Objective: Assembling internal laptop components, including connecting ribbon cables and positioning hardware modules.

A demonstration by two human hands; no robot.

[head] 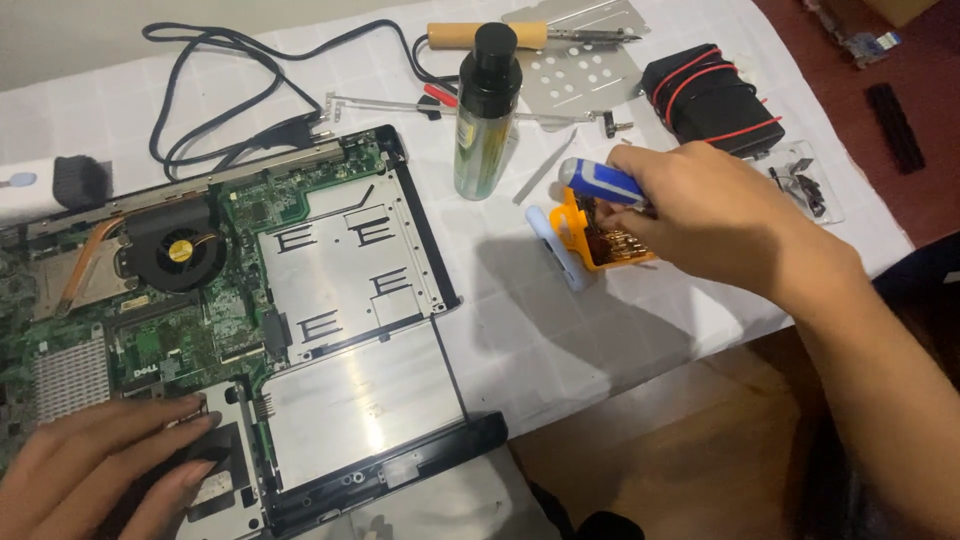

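**Opened laptop steadied while a bit is sought**

The opened laptop (pixel 300 330) is taken as landmark, lying on the white-covered surface (pixel 560 330). Its lower left corner is pressed flat by the left hand (pixel 95 465), fingers spread and nothing grasped, seemingly so the chassis is kept from sliding. To the laptop's right, a blue-and-white screwdriver (pixel 598 182) is held in the closed grip of the right hand (pixel 700 215), whose fingertips are dipped into an orange bit holder (pixel 585 235). Beyond the laptop's upper right corner a dark-capped bottle (pixel 487 110) is stood upright, with a soldering iron (pixel 500 35) behind it.
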